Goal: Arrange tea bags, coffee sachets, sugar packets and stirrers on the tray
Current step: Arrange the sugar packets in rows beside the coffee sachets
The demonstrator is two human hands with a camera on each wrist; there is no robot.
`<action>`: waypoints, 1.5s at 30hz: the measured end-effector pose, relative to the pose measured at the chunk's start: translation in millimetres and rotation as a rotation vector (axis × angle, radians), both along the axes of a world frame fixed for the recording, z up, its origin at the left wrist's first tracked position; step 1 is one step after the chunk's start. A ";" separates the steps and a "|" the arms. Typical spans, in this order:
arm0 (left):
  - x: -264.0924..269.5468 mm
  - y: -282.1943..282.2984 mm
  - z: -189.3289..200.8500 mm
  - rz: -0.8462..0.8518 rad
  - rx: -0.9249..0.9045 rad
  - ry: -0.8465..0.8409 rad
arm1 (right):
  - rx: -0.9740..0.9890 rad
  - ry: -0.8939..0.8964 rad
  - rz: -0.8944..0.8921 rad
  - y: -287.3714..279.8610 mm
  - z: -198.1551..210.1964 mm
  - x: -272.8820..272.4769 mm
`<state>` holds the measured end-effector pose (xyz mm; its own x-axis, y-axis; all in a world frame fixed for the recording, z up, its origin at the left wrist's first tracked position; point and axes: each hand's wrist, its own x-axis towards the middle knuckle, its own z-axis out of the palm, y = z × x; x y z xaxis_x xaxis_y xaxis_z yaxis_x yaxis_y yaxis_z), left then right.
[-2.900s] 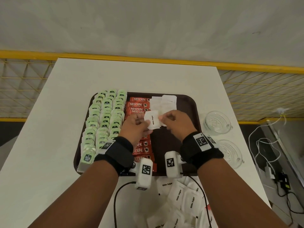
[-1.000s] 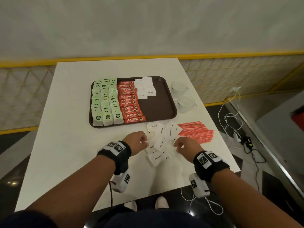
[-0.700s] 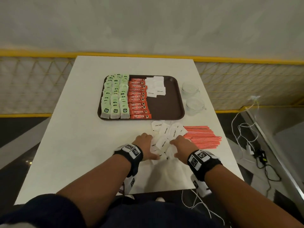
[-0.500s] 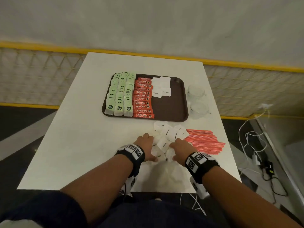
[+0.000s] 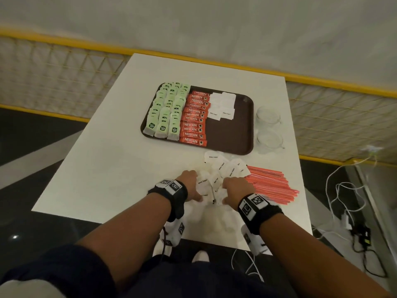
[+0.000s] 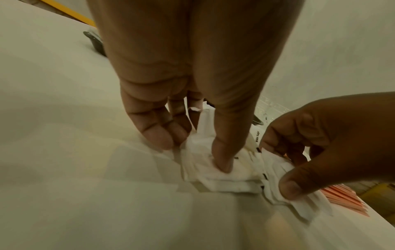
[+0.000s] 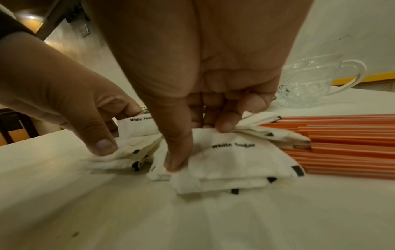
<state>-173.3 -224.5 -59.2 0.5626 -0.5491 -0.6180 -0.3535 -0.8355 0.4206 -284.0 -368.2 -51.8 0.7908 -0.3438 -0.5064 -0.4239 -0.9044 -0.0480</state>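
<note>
On the surface (image 5: pixel 103 168), both hands gather sugar packets (image 5: pixel 223 168).
Left hand (image 5: pixel 190 186) and right hand (image 5: pixel 236 188) each pinch packets; fingertips hidden from above, stirrers (image 5: pixel 270 184) partly covered.

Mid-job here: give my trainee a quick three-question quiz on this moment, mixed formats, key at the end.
1. True or false: the orange stirrers are already on the brown tray.
2. Which does the right hand pinch? A) Nescafe sachets B) white sugar packets C) green tea bags
3. Fill in: the two glass cups stand on the table, to the ____ of the tray.

Key: 1 false; 2 B; 3 right. The left hand also holds packets from that pile.
</note>
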 end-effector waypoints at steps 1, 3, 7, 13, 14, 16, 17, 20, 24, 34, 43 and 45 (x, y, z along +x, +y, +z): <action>-1.4 0.0 -0.9 0.013 -0.003 0.001 | -0.013 0.000 0.004 -0.1 -0.1 -0.7; -4.4 1.2 -3.1 0.024 -0.011 0.002 | -0.044 -0.007 0.006 0.9 -0.5 -1.8; -9.3 8.0 -6.9 0.042 -0.012 -0.011 | -0.102 -0.022 0.037 5.6 -0.5 -5.1; -16.5 11.6 -1.6 0.072 -0.018 -0.045 | -0.097 -0.061 0.031 8.9 1.7 -10.9; -17.9 12.1 -1.1 0.079 -0.019 -0.045 | -0.101 -0.077 0.035 10.4 1.8 -12.0; -20.3 13.2 -0.1 0.097 -0.020 -0.038 | -0.130 -0.103 0.056 13.0 1.5 -14.6; -21.5 14.1 0.9 0.108 -0.020 -0.038 | -0.141 -0.109 0.063 13.9 0.9 -15.7; -23.0 17.8 3.7 0.109 -0.005 -0.055 | -0.119 -0.096 0.035 13.3 1.4 -18.3; -20.9 26.0 6.2 0.133 -0.018 -0.035 | -0.055 -0.106 0.015 9.3 4.6 -19.5; -14.4 40.6 24.7 0.251 -0.129 0.058 | 0.246 -0.266 -0.127 -1.6 18.2 -18.4; -15.0 42.9 47.1 0.630 -0.464 0.385 | 0.547 -0.541 -0.261 -13.1 32.7 -8.7; -15.2 41.0 54.4 0.714 -0.555 0.454 | 0.648 -0.593 -0.310 -15.7 39.9 -1.9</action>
<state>-188.5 -183.4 -4.8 0.6467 -0.4512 -0.6150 0.4426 -0.4347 0.7843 -285.9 -383.9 -11.9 0.9019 -0.3741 -0.2161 -0.3867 -0.4758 -0.7900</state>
